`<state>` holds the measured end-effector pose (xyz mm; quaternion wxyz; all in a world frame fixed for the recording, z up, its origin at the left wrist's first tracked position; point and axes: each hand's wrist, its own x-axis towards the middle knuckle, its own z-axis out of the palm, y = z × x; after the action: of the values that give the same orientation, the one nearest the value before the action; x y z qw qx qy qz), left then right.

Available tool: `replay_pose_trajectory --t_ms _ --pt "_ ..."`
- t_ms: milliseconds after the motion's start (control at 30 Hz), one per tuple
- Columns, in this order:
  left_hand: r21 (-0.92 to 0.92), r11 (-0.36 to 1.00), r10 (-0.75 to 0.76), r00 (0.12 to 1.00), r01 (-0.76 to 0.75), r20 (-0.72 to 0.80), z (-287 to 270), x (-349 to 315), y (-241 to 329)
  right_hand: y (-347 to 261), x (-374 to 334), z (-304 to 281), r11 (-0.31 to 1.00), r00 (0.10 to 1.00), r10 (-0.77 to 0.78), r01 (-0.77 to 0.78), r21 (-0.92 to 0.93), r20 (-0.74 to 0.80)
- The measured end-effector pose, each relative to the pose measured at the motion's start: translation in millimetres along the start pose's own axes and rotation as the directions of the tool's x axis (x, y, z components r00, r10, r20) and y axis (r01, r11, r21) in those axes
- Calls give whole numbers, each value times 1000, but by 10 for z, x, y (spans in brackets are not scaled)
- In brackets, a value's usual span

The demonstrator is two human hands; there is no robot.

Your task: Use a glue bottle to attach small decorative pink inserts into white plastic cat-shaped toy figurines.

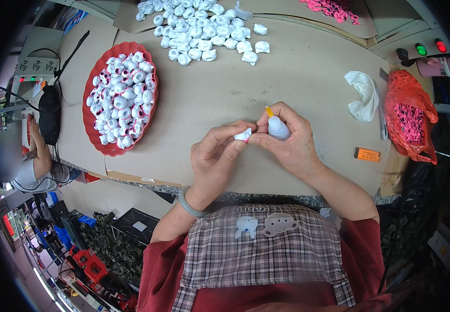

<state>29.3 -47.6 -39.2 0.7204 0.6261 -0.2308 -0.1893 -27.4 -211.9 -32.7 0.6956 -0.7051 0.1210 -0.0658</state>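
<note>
Between the thumb and fingers of my left hand (213, 153) is a small white rounded piece (243, 135) with a bit of pink at its lower edge. My right hand (299, 148) is closed around a small whitish squeeze bottle (278, 128) with a yellow nozzle (269, 111) that points up and away from me. The fingertips of both hands meet at the white piece. To the left stands a red scalloped tray (88, 112) heaped with white pieces that have dark and pink parts (122, 99). Many plain white pieces (196, 34) lie loose at the back of the table.
At the right sit a crumpled white tissue (362, 96), an orange lighter (367, 154) and a red plastic bag (414, 86) of pink-and-black pieces (409, 124). More pink pieces (334, 10) lie at the far right. Another person (32, 171) sits at the left.
</note>
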Motion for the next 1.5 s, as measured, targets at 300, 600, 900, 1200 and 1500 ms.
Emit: replay_pose_trajectory --t_ms 300,600,900,1200,1500 --pt "-733 561 -302 919 386 253 -80 24 36 -89 -11 -128 961 990 42 -78 267 136" --pt "-759 494 -337 898 424 282 -59 26 49 -125 -47 -112 968 992 13 -44 246 123" --pt "-161 987 -22 1000 25 18 -12 25 204 -99 -88 -59 996 993 -54 46 76 102" --pt "435 832 319 939 -344 131 -19 32 216 -73 -105 2 994 990 -100 96 43 98" --pt "476 808 341 934 -347 103 27 23 114 -15 -109 53 995 994 -100 101 -18 51"
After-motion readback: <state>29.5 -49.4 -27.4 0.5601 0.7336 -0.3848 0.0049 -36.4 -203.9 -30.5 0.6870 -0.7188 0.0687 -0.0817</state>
